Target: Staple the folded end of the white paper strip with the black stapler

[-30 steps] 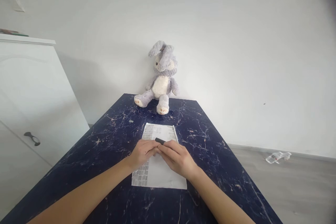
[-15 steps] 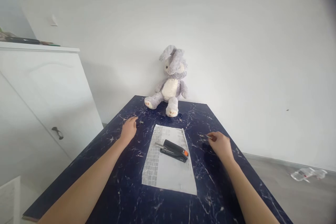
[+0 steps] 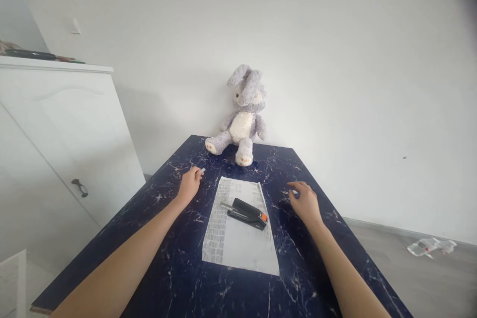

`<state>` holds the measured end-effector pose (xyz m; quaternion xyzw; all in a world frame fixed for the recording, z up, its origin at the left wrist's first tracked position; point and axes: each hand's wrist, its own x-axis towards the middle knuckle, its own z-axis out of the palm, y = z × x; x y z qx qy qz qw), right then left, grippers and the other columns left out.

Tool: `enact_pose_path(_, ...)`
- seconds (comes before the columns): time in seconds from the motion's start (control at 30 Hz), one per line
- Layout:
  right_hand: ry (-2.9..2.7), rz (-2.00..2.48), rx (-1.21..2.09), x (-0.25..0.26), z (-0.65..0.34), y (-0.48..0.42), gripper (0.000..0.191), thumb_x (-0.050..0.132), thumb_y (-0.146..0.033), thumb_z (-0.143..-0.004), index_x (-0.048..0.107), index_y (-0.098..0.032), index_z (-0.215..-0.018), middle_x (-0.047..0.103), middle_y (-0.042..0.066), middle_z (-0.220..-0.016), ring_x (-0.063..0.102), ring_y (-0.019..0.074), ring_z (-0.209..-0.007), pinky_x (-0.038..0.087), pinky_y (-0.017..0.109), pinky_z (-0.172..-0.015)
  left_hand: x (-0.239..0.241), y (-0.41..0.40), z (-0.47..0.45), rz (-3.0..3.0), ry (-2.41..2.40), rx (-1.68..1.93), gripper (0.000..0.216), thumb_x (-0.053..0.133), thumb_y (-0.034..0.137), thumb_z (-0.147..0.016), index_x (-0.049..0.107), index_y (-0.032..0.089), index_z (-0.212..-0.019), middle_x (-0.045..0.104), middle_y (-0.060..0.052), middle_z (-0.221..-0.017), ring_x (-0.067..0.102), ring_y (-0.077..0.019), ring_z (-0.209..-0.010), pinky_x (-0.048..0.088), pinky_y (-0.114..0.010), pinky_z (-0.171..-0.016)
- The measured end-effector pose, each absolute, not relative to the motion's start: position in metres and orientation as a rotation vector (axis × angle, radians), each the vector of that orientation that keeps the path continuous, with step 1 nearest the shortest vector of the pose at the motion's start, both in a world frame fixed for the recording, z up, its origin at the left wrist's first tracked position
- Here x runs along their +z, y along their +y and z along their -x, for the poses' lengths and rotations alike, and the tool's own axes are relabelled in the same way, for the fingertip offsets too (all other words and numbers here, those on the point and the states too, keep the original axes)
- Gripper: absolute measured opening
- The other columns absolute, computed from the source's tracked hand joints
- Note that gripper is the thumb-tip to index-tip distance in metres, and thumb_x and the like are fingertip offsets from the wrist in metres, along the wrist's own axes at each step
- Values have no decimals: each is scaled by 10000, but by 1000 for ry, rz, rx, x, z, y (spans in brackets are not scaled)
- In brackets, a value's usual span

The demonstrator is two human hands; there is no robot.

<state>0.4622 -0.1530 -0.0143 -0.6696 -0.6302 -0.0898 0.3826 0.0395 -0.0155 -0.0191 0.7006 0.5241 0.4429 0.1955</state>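
Note:
My left hand [image 3: 189,184] pinches a small silvery strip of staples [image 3: 202,171] above the left side of the dark blue marbled table [image 3: 179,258]. On the right side, my right hand [image 3: 304,201] has its thumb and fingers apart. A tiny pale piece [image 3: 295,192] shows in the gap between them, too small to make out. Between my hands lies a printed sheet of paper [image 3: 246,253]. A black stapler [image 3: 248,212] with an orange patch rests on the sheet, its metal rail sticking out to the left.
A grey plush rabbit [image 3: 242,126] sits at the table's far end against the white wall. To the left stands a white cabinet [image 3: 74,129] with a dark handle and items on top. Clear plastic packaging [image 3: 428,246] lies on the floor at right.
My left hand has picked up the silvery strip that lay beside it and moved slightly right. My right hand has shifted left and up, its fingers spreading from a pinch.

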Motion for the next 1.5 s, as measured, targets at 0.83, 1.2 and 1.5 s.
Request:
enact_pose_path(0.83, -1864, 1535, 170, -19, -425, -155, 251, 525, -204, -863, 736, -223, -998, 709, 69, -1057, 665, 229, -924, 554, 381, -816, -10, -13, -41, -763, 541, 1476, 101, 735, 155, -852, 696, 129, -941, 770, -102, -1025, 724, -234, -1086, 488, -431, -1111)
enact_pose_path(1.2, -1873, 1524, 181, -20, -426, -154, 255, 530, -201, -850, 739, -223, -994, 713, 68, -1030, 666, 228, -911, 558, 371, -784, 4, -24, -52, -844, 542, 1401, 135, 728, 151, -848, 688, 124, -974, 754, -84, -936, 746, -226, -987, 503, -464, -1096)
enact_pose_path(1.5, -1874, 1499, 153, -9, -418, -160, 221, 552, -198, -875, 742, -216, -988, 715, 82, -1044, 665, 242, -944, 550, 409, -853, 12, -55, -71, -1427, 689, 1185, 472, 803, 320, -801, 714, 193, -1248, 738, -67, -1019, 723, -202, -878, 602, -421, -911)
